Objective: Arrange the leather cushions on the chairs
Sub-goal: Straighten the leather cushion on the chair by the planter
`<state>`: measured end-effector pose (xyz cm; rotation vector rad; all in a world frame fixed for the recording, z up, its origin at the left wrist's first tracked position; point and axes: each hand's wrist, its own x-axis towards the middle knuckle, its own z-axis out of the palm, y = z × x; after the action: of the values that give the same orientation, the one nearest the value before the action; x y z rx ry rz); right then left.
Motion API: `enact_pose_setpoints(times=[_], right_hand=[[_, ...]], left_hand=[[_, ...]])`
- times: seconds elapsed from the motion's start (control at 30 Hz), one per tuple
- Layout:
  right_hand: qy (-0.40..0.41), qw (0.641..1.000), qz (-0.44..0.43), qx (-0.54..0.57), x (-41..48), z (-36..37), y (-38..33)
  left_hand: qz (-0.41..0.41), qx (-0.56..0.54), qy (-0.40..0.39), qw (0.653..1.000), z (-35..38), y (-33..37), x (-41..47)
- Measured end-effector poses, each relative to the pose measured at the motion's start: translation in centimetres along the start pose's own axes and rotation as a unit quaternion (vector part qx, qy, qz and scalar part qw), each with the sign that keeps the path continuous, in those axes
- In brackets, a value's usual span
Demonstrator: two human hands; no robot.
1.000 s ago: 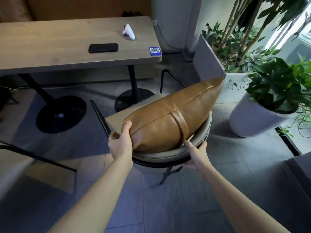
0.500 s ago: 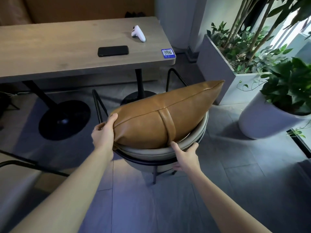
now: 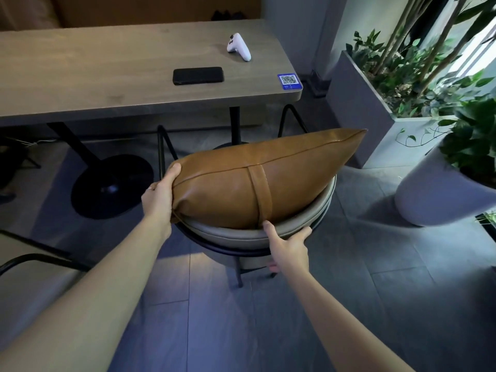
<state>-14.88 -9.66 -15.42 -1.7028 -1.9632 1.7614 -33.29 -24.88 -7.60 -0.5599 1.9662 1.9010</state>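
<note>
So the tan leather cushion with the stitched strap across its middle (image 3: 257, 181) is now sitting up on the round grey padded chair (image 3: 271, 233), propped on its long edge, slightly tilted with its far corner pointing off toward 2 o'clock. Compared with a second ago it has swung round: back then it slanted much more steeply toward the planter, now it lies closer to level and more square to the chair. The view has also closed in on the chair and shifted a bit right, so the long wooden counter (image 3: 107, 76) at 12 o'clock looks nearer. The left hand (image 3: 158, 200) is cupped around the cushion's near-left end, thumb over the top, fingers partly closed on it. The right hand (image 3: 288, 245) has its fingers spread fairly wide, thumb tip touching the bottom of the strap, the rest wrapped over the chair's rim rather than gripping the cushion. It held the rim earlier too, so I'd guess it's steadying the chair. The black phone (image 3: 198, 75) and white game controller (image 3: 239, 47) on the counter haven't been touched. My read: this cushion is basically placed, just needs a final nudge so it stays upright.
</note>
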Motion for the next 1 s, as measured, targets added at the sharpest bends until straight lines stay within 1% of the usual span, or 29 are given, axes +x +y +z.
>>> enact_pose_setpoints(times=[0.1, 0.17, 0.27, 0.33, 0.4, 0.5, 0.63, 0.83, 1.0], right_hand=[[-0.023, 1.000, 0.010, 0.008, -0.2, -0.8, -0.3], [-0.047, 0.999, 0.015, 0.006, -0.4, -1.4, -0.5], [-0.089, 0.996, 0.020, 0.006, -0.6, -2.7, -0.1], [-0.096, 0.995, 0.017, 0.014, -0.7, -3.9, 0.5], [-0.078, 0.996, 0.013, 0.042, -0.5, -5.1, 1.1], [-0.046, 0.995, 0.013, 0.092, 0.7, -7.0, 1.2], [-0.046, 0.989, 0.028, 0.138, 3.1, -8.7, -0.6], [-0.067, 0.993, 0.027, 0.094, 5.6, -7.8, -2.7], [-0.072, 0.991, 0.013, 0.110, 6.2, -6.9, -2.8]], left_hand=[[-0.004, -0.063, -0.023, 0.998, 0.4, -1.6, -2.3], [-0.004, -0.083, -0.023, 0.996, 0.9, -3.2, -3.9], [0.024, -0.071, -0.011, 0.997, 1.9, -4.8, -7.8], [0.033, -0.042, -0.005, 0.999, 2.9, -6.1, -10.3], [-0.014, -0.019, -0.009, 1.000, 4.3, -8.0, -12.6], [-0.076, -0.048, -0.014, 0.996, 6.7, -9.4, -14.5], [-0.100, -0.057, 0.009, 0.993, 8.9, -8.5, -14.9], [-0.096, -0.024, 0.061, 0.993, 9.7, -9.0, -14.3], [-0.085, -0.047, 0.080, 0.992, 10.0, -8.2, -12.4]])
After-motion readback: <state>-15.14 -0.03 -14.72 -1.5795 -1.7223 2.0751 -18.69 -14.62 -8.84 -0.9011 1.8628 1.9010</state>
